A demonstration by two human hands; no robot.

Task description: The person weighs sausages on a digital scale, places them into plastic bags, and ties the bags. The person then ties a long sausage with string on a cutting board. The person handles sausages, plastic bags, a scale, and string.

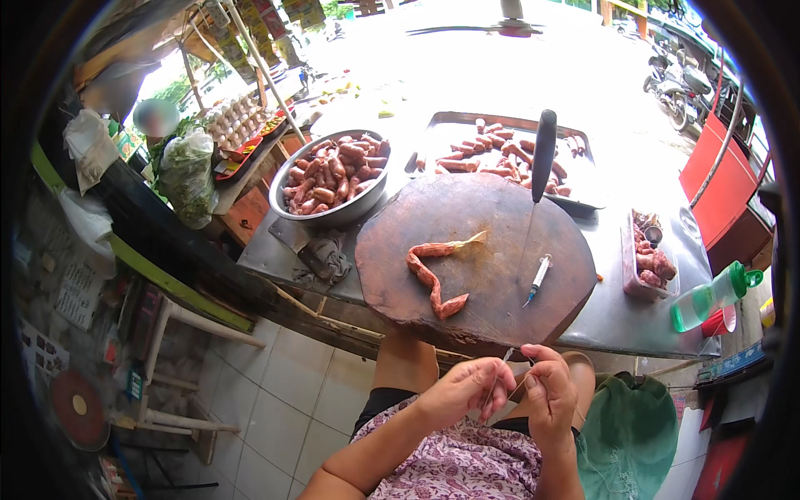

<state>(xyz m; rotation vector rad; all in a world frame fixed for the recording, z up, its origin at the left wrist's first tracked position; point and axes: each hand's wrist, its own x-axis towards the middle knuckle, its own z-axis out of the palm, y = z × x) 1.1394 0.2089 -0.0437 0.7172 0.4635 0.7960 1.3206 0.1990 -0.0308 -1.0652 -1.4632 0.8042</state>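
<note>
In front of the board's near edge, above my lap, both hands are raised close together. My left hand [477, 385] pinches a thin pale string, its fingers curled. My right hand [546, 392] pinches the string too, thumb against the fingers. Loose ends hang near my lap. Beyond them, a length of filled sausage casing [427, 279] lies bent on the round wooden chopping board [492, 221], its pale empty end pointing right. A syringe [540, 278] with a needle rests on the board's right side. Behind it a knife [543, 154] stands upright, black handle up, tip toward the wood.
A metal bowl [360, 190] heaped with sausages stands back left, beside a grey rag [327, 257]. At the back a metal tray [592, 179] holds more sausages. On the right are a plastic tub [637, 287] of meat, a green bottle [708, 297] and a red cup [722, 322].
</note>
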